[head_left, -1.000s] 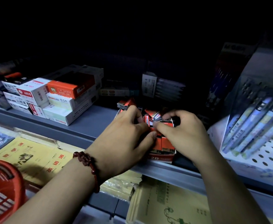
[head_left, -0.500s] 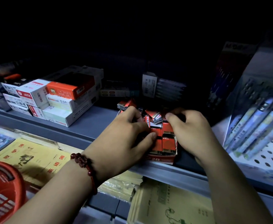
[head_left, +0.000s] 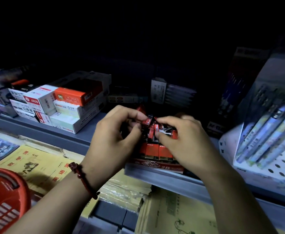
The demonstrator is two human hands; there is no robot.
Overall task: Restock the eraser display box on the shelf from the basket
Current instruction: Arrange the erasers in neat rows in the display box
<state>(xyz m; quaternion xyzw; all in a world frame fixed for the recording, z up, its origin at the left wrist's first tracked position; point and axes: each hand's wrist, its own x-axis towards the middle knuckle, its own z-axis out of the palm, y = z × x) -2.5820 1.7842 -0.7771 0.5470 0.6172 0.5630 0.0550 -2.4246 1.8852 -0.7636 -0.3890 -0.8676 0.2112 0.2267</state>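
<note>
Seen from my head, the eraser display box (head_left: 163, 167) sits at the front edge of the shelf (head_left: 71, 137), and both my hands work directly above it. My left hand (head_left: 114, 137) pinches 1 loose eraser (head_left: 146, 120) between thumb and forefinger over the box's back half. My right hand (head_left: 184, 141) pinches an upright eraser (head_left: 155, 128) in the box's middle.

The risk, as I judge it, is that the middle is a jumble of tilted pieces. Pushing 1 more in could pop a neighbour out over the box's low front lip. Pressing forward could also slide the box off the shelf edge, and in this poor light I may misjudge the gap.

Inside the box, a front row of erasers (head_left: 157, 150) stands neatly, with 2B labels showing below them. Behind that row they lie crooked. The red basket (head_left: 3, 200) is well down-left of the box, and its contents are hidden.
</note>
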